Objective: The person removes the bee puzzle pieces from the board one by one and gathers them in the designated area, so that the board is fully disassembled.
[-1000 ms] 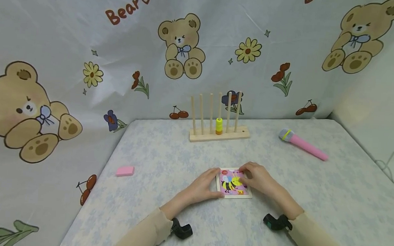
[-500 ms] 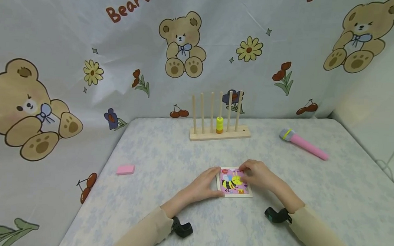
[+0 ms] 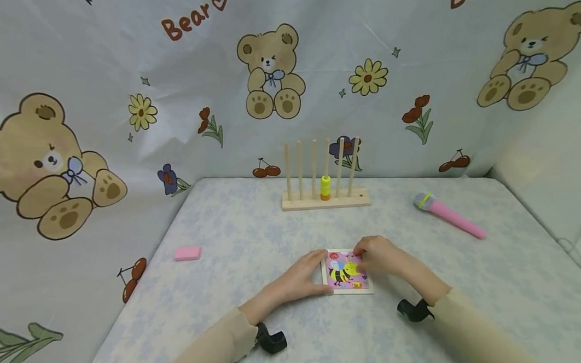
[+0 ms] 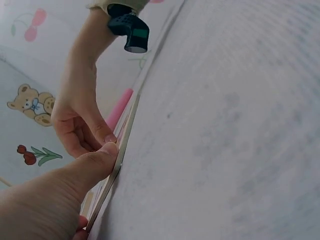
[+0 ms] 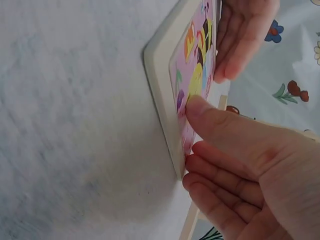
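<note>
A small square picture puzzle (image 3: 343,273) with a pale wooden frame lies on the table, showing a yellow-and-black bee on pink. My left hand (image 3: 299,278) holds its left side, fingers at the far corner and thumb at the near one. In the left wrist view that thumb (image 4: 95,165) lies on the frame's edge. My right hand (image 3: 387,256) is at the far right corner. The right wrist view shows its thumb (image 5: 210,112) on the bee picture and its curled fingers (image 5: 220,185) at the frame's edge. Part of the picture is hidden under this hand.
Behind the puzzle stands a wooden peg rack (image 3: 326,201), with yellow and orange rings on one peg. A pink toy microphone (image 3: 451,215) lies at the back right. To the left is a pink block (image 3: 188,253). A bear-print cloth (image 3: 187,88) hangs behind the table.
The head view has shifted slightly. Both hands stay at the puzzle in nearly the same places, and the puzzle has not visibly moved on the table.
</note>
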`<state>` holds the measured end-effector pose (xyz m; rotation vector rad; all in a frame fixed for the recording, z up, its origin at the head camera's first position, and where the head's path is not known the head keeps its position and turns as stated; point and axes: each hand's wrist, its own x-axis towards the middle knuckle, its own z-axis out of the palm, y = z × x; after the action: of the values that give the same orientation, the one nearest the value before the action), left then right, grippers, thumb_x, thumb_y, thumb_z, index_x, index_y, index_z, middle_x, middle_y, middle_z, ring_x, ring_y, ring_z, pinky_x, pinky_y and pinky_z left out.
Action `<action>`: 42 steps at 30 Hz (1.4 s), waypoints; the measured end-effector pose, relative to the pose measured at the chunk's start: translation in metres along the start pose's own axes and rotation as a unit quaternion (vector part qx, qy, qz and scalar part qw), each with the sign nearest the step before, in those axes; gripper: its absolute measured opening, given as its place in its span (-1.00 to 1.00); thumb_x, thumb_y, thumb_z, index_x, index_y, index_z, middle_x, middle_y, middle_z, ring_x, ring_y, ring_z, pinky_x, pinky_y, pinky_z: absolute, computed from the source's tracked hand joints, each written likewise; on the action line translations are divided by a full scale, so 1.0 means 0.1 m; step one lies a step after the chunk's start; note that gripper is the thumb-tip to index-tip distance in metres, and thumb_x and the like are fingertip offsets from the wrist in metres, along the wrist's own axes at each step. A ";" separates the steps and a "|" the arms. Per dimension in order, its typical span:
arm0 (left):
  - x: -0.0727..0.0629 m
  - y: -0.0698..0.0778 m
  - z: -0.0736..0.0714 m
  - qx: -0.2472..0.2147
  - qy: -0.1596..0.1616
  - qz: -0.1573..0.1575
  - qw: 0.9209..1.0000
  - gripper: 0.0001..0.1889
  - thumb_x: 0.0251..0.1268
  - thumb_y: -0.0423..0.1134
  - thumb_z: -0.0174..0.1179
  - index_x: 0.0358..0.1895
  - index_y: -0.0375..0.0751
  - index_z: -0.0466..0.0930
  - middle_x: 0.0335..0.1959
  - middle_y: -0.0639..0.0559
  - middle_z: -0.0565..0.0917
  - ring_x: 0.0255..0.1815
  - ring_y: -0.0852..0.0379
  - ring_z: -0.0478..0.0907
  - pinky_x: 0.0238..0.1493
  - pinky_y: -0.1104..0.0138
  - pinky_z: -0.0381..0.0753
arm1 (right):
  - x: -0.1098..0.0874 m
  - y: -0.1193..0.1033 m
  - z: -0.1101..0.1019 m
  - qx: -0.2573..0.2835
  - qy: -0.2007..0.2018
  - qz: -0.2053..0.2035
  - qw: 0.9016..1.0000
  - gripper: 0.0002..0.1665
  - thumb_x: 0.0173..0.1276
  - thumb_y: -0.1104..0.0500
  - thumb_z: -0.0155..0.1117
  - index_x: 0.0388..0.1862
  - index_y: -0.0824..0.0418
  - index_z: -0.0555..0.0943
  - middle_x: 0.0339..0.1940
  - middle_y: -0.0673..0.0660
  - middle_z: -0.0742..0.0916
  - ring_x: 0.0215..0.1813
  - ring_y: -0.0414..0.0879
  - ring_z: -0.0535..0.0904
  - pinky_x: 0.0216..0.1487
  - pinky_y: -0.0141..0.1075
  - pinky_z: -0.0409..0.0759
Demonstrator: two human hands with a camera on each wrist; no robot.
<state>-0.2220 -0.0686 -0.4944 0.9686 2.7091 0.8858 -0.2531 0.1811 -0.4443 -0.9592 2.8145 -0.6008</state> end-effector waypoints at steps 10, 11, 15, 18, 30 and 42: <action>0.00 0.00 0.03 -0.008 0.002 -0.003 1.000 -0.05 0.11 0.14 0.31 0.45 -0.28 0.07 0.41 -0.13 0.20 0.41 0.02 0.11 0.36 0.21 0.13 | -0.06 0.14 0.08 0.055 0.029 0.000 0.998 -0.72 0.09 0.19 0.47 -0.21 0.24 0.66 -0.30 -0.02 0.66 -0.25 -0.12 0.53 -0.15 -0.20 0.55; 0.00 0.00 0.03 -0.008 0.003 -0.003 1.000 -0.05 0.11 0.13 0.31 0.45 -0.29 0.07 0.41 -0.13 0.20 0.41 0.02 0.11 0.36 0.21 0.13 | -0.06 0.15 0.08 0.062 0.030 0.001 0.998 -0.72 0.10 0.18 0.47 -0.20 0.23 0.65 -0.30 -0.02 0.65 -0.24 -0.12 0.52 -0.14 -0.20 0.54; 0.01 0.01 0.02 -0.004 0.003 -0.005 1.000 -0.05 0.11 0.14 0.30 0.46 -0.28 0.07 0.41 -0.13 0.20 0.41 0.03 0.12 0.36 0.22 0.14 | -0.06 0.21 0.09 0.083 0.028 0.002 0.996 -0.70 0.12 0.16 0.45 -0.17 0.20 0.61 -0.27 -0.03 0.62 -0.20 -0.14 0.48 -0.10 -0.17 0.51; 0.01 0.02 0.02 -0.003 -0.001 -0.008 1.000 -0.04 0.11 0.15 0.30 0.46 -0.27 0.06 0.42 -0.12 0.20 0.41 0.03 0.11 0.36 0.23 0.14 | -0.06 0.24 0.10 0.093 0.025 0.003 0.995 -0.68 0.13 0.15 0.45 -0.16 0.20 0.60 -0.25 -0.04 0.60 -0.18 -0.14 0.47 -0.08 -0.17 0.51; 0.01 0.01 0.00 0.001 0.000 -0.011 1.000 -0.04 0.12 0.15 0.29 0.47 -0.27 0.04 0.43 -0.12 0.17 0.43 0.03 0.08 0.37 0.21 0.11 | -0.08 0.21 0.19 0.151 0.068 0.012 0.986 -0.62 0.11 0.25 0.44 -0.13 0.23 0.50 -0.16 0.05 0.55 -0.07 -0.04 0.47 0.04 -0.10 0.49; 0.01 0.00 0.02 0.007 0.004 -0.001 1.000 -0.04 0.12 0.15 0.29 0.46 -0.29 0.05 0.42 -0.13 0.18 0.42 0.03 0.10 0.36 0.22 0.13 | -0.12 0.21 0.23 0.167 0.075 0.012 0.983 -0.58 0.15 0.27 0.41 0.00 0.25 0.53 -0.06 0.05 0.58 -0.03 -0.04 0.50 0.04 -0.08 0.50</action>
<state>-0.2224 -0.0671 -0.4962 0.9676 2.7264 0.8735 -0.2506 0.1957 -0.4744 -0.8445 2.7148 -1.1414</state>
